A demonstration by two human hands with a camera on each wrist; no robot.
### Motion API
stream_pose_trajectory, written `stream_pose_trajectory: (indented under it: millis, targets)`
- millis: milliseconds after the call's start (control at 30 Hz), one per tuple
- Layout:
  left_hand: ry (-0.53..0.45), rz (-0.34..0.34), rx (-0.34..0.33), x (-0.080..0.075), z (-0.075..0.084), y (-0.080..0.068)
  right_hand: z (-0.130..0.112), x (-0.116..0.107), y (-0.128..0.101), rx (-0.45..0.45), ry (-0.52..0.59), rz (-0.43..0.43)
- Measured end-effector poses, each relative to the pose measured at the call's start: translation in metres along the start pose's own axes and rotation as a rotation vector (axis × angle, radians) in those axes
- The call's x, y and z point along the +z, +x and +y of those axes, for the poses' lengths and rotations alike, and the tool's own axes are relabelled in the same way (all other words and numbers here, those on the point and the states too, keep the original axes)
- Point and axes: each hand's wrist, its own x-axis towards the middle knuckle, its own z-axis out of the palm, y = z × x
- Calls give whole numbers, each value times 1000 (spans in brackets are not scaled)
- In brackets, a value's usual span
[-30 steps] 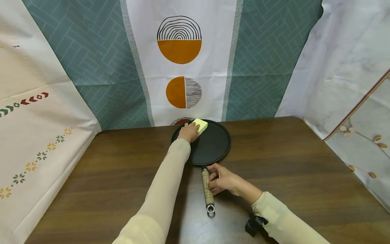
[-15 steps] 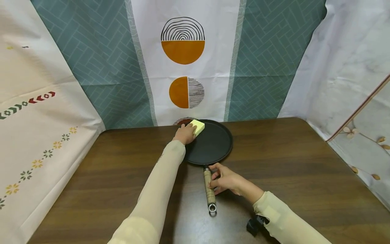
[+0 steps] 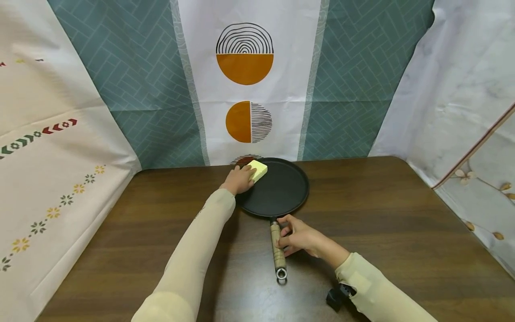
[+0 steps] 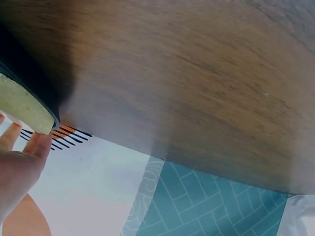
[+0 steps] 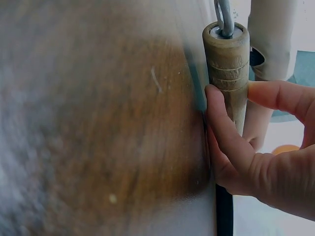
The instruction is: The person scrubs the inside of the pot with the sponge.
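A round black flat pan [image 3: 281,190] lies on the table with its wooden handle [image 3: 278,250] pointing toward me. My left hand [image 3: 237,180] holds a pale yellow sponge [image 3: 259,170] against the pan's far left part. In the left wrist view, the sponge [image 4: 22,104] sits at the pan's rim with the fingertips along its edge. My right hand [image 3: 299,238] pinches the pan handle from the right side. The right wrist view shows the thumb and fingers on opposite sides of the handle [image 5: 227,56], below its metal hanging ring [image 5: 226,19].
The dark wooden table [image 3: 382,223] reaches to a patterned cloth backdrop [image 3: 350,89] just behind the pan. White printed cloths [image 3: 72,201] hang at the left and right sides. A black device [image 3: 339,297] is strapped at the right wrist.
My left hand has slid the sponge leftward and slightly nearer over the pan. The right hand keeps its place on the handle, and the head view has shifted a little.
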Motion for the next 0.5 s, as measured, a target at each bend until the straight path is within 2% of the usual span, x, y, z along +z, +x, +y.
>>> stream_pose_trajectory:
  millis: [133,167,367,400,500]
  targets:
    - [-20,-23,-1,1,-3,-5,1,1,1,2,0,-4]
    - [-7,-1,15,2,-4,-6,1,1,1,2,1,-3]
    - [6,27,24,3,-2,-11,1,0,1,0,0,9]
    - [-5,11,12,3,0,-12,1,0,0,1,-3,10]
    - [11,26,2,2,4,-17,0,0,1,0,-6,7]
